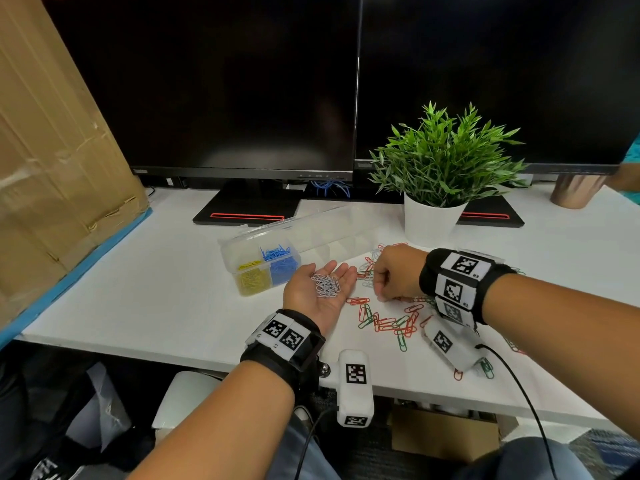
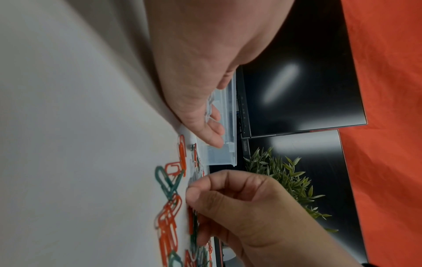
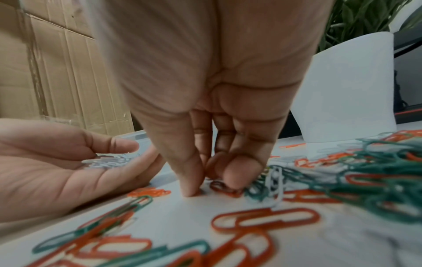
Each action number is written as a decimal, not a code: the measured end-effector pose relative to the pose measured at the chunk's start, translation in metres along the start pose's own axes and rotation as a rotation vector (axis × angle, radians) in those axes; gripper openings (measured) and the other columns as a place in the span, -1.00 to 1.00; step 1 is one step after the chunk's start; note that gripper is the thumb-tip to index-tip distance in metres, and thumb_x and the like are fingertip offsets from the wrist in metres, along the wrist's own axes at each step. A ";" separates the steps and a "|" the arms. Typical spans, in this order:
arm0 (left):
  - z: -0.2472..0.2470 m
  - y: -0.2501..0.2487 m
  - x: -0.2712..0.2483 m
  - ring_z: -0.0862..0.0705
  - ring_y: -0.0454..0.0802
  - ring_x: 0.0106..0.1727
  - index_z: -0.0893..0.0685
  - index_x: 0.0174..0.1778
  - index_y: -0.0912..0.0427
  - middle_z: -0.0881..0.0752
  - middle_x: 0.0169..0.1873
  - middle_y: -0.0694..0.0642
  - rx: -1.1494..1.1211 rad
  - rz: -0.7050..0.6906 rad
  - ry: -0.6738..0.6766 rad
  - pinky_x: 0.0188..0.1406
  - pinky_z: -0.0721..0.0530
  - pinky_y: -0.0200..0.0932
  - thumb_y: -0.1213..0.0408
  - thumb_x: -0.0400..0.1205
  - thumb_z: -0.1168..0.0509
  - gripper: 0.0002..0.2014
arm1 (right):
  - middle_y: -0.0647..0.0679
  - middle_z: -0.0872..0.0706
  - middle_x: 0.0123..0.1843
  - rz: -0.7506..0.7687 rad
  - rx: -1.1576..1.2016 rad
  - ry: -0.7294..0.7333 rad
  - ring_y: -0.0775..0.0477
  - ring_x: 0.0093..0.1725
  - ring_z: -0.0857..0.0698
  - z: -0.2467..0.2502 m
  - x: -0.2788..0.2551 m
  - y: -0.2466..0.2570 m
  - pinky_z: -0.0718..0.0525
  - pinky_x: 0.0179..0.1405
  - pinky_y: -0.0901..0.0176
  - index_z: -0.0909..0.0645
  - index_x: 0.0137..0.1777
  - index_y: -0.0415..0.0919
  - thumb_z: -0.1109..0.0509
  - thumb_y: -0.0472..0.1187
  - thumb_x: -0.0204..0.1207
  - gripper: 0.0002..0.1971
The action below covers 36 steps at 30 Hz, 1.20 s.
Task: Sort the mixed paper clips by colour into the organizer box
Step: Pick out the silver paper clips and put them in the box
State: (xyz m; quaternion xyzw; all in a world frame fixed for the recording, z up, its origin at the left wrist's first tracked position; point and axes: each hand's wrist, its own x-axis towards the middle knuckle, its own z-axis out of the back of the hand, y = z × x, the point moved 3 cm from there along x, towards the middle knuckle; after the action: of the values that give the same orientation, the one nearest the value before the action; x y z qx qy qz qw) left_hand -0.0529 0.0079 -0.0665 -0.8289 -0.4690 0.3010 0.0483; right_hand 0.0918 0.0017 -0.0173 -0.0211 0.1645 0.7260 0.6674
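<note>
My left hand (image 1: pixel 308 292) lies palm up on the white desk with its fingers relaxed, and a small heap of white paper clips (image 1: pixel 326 285) rests in the palm (image 3: pixel 109 161). Just to its right, my right hand (image 1: pixel 394 271) points down with curled fingers. Its thumb and fingertips (image 3: pixel 235 175) press on the desk among loose red, green and white clips (image 1: pixel 391 322). Whether they pinch a clip is hidden. The clear organizer box (image 1: pixel 228 247) stands open beyond the left hand, with yellow clips (image 1: pixel 252 277) and blue clips (image 1: pixel 280 259) in separate compartments.
A potted plant in a white pot (image 1: pixel 433 220) stands right behind the clip pile. Two dark monitors on stands (image 1: pixel 249 206) fill the back. A large cardboard box (image 1: pixel 52 150) leans at the left, and a copper cup (image 1: pixel 575 192) sits far right. Stray clips lie near the desk's front edge (image 1: pixel 485 370).
</note>
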 end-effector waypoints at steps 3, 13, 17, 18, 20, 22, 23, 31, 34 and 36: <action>0.000 0.000 0.000 -0.61 0.37 0.11 -0.54 0.12 0.48 -0.60 0.10 0.44 -0.002 -0.003 0.001 0.25 -0.59 0.19 0.19 0.76 -0.04 -0.64 | -0.11 -0.75 -0.19 -0.050 -0.044 -0.108 -0.11 -0.15 -0.70 0.000 0.006 0.000 -0.69 -0.09 0.11 -0.63 -0.33 -0.16 -0.45 -0.16 0.45 -0.85; 0.002 0.000 0.000 -0.59 0.38 0.20 -0.54 0.13 0.46 -0.61 0.11 0.44 -0.003 -0.002 0.013 0.25 -0.60 0.19 0.18 0.76 -0.05 -0.64 | -0.13 -0.79 -0.01 -0.090 -0.132 -0.106 -0.13 0.00 -0.72 -0.002 0.023 0.000 -0.71 0.02 0.11 -0.73 -0.02 -0.25 -0.51 -0.07 0.46 -0.76; 0.002 0.000 0.001 -0.59 0.38 0.21 -0.53 0.15 0.47 -0.60 0.10 0.45 -0.001 -0.003 0.014 0.25 -0.60 0.19 0.17 0.77 -0.05 -0.63 | -0.17 -0.77 -0.02 -0.030 -0.187 -0.105 -0.17 -0.04 -0.72 -0.003 0.022 0.001 -0.70 -0.02 0.09 -0.69 -0.06 -0.23 -0.41 -0.18 0.52 -0.87; 0.002 0.000 0.001 -0.58 0.38 0.22 -0.53 0.15 0.47 -0.60 0.10 0.45 0.001 -0.004 0.016 0.25 -0.59 0.19 0.17 0.77 -0.05 -0.63 | -0.17 -0.76 -0.03 -0.017 -0.210 -0.100 -0.18 -0.05 -0.72 -0.003 0.021 0.001 -0.71 -0.02 0.07 -0.67 -0.07 -0.24 -0.38 -0.20 0.52 -0.89; 0.002 0.000 0.001 -0.59 0.38 0.20 -0.53 0.15 0.47 -0.60 0.11 0.45 0.001 -0.003 0.015 0.25 -0.60 0.19 0.17 0.76 -0.06 -0.63 | -0.18 -0.74 -0.04 0.000 -0.248 -0.077 -0.19 -0.07 -0.71 -0.003 0.019 0.002 -0.71 -0.06 0.06 -0.65 -0.07 -0.26 -0.38 -0.21 0.50 -0.88; 0.001 0.000 0.001 -0.61 0.38 0.17 -0.53 0.14 0.46 -0.60 0.11 0.45 0.001 -0.002 0.015 0.23 -0.61 0.20 0.17 0.76 -0.06 -0.63 | -0.17 -0.73 -0.06 -0.003 -0.250 -0.065 -0.18 -0.08 -0.70 0.001 0.015 0.001 -0.68 -0.10 0.11 -0.66 -0.05 -0.27 -0.41 -0.18 0.48 -0.84; 0.001 0.000 0.000 -0.61 0.39 0.16 -0.53 0.14 0.46 -0.60 0.12 0.45 0.003 -0.001 0.013 0.23 -0.61 0.20 0.17 0.76 -0.06 -0.63 | -0.16 -0.75 -0.07 -0.014 -0.218 -0.078 -0.15 -0.11 -0.70 0.005 0.014 0.000 -0.68 -0.11 0.13 -0.68 -0.05 -0.27 -0.42 -0.18 0.48 -0.84; 0.000 -0.001 0.003 -0.61 0.43 0.23 -0.45 0.32 0.47 -0.57 0.27 0.51 -0.030 0.029 0.049 0.16 -0.67 0.32 0.19 0.75 -0.04 -0.60 | -0.10 -0.80 -0.39 0.116 0.374 -0.191 0.09 -0.46 -0.74 0.031 0.018 0.028 -0.75 -0.31 0.27 -0.79 -0.23 -0.20 -0.52 -0.27 0.45 -0.94; -0.001 -0.002 0.001 -0.64 0.44 0.18 -0.45 0.32 0.48 -0.58 0.24 0.54 -0.072 0.046 0.050 0.07 -0.69 0.28 0.18 0.76 -0.04 -0.59 | -0.02 -0.78 -0.41 0.136 0.329 -0.223 0.18 -0.49 -0.69 0.029 0.026 0.035 -0.75 -0.22 0.20 -0.80 -0.27 -0.14 -0.54 -0.20 0.44 -0.92; 0.000 -0.003 0.000 -0.62 0.41 0.22 -0.49 0.30 0.47 -0.60 0.19 0.51 -0.046 0.041 0.024 0.10 -0.68 0.21 0.20 0.77 -0.05 -0.61 | -0.04 -0.78 -0.38 0.081 0.315 -0.275 0.18 -0.53 -0.65 0.030 0.029 0.030 -0.73 -0.30 0.24 -0.81 -0.22 -0.22 -0.49 -0.26 0.48 -0.90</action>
State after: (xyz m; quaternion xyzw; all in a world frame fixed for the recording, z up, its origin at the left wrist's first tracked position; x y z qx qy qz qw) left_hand -0.0553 0.0092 -0.0656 -0.8427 -0.4582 0.2812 0.0287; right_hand 0.0648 0.0361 0.0097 0.1892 0.1840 0.7137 0.6489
